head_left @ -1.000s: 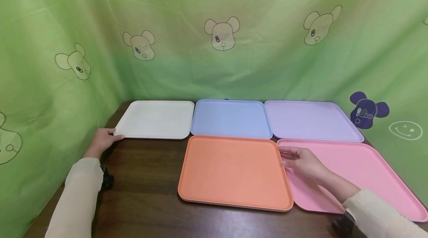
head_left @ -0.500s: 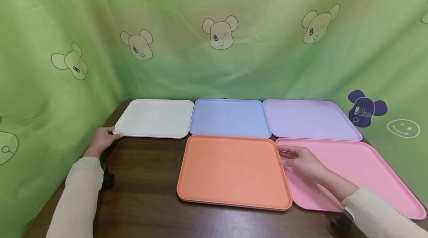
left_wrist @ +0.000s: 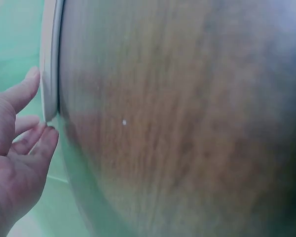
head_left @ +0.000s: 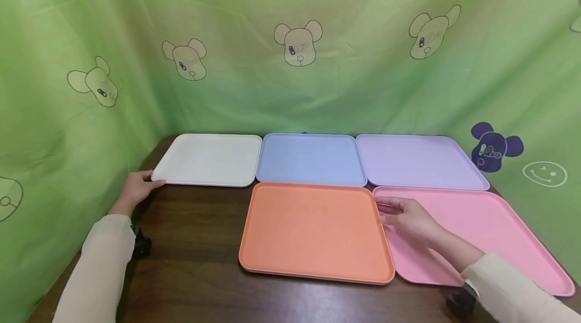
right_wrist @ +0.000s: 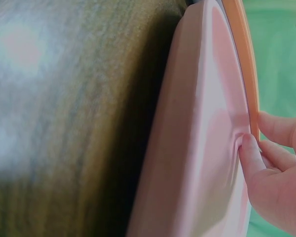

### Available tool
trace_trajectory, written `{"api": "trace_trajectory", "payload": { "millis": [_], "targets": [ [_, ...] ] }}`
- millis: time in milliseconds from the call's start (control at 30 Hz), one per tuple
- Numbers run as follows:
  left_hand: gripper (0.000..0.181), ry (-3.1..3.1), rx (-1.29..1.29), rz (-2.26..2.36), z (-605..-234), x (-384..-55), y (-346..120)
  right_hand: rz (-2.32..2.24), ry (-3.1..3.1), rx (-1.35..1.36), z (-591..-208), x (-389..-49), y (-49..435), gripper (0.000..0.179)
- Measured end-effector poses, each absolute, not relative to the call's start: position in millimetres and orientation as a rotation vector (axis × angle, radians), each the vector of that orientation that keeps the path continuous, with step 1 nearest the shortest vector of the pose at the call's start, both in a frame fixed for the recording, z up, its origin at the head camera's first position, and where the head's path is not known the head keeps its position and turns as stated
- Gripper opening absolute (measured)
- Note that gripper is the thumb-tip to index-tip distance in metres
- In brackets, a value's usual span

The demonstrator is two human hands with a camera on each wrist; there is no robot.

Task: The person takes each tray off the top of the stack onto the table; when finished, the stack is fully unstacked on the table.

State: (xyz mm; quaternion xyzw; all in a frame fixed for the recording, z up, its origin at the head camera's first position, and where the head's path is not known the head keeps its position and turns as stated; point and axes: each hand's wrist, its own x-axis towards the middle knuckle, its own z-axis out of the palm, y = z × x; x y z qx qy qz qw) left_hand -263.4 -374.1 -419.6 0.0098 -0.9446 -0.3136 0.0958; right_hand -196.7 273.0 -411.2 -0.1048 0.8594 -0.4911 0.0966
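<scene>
A white tray [head_left: 206, 160] lies at the back left of the table, and my left hand [head_left: 137, 187] holds its front left corner. In the left wrist view, the thumb [left_wrist: 30, 81] is at the tray's edge while the fingers bend around its corner. My right hand [head_left: 410, 219] holds the right edge of an orange tray [head_left: 315, 232] near its back corner. Thumb and fingers meet at that orange rim in the right wrist view. A pink tray [head_left: 490, 237] lies beneath this hand, directly beside the orange one.
Along the back edge, a blue tray [head_left: 312, 159] and a lilac tray [head_left: 419, 161] continue the row from the white one. Dark wood table [head_left: 190, 247] shows at front left. A green curtain [head_left: 236, 86] with bear-head prints encloses the back and sides.
The head view drifts slightly, so everything sits a little further left and up. Both hands keep their places on the white and orange trays, and the trays keep their arrangement.
</scene>
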Motion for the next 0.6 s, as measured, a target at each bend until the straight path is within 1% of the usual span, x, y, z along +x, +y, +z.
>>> {"api": "trace_trajectory", "payload": {
  "millis": [233,433,600],
  "targets": [
    [0.059,-2.727,0.089,-1.053,-408,-257,-353,-1.436,2.560,-0.310,-413,-199,274,0.055],
    [0.057,-2.714,-0.008,-1.185,-400,-252,-324,-1.453,2.551,-0.316,-412,-199,275,0.056],
    [0.052,-2.701,-0.102,-1.287,-400,-248,-293,-1.462,2.541,-0.308,-413,-198,275,0.056]
  ]
}}
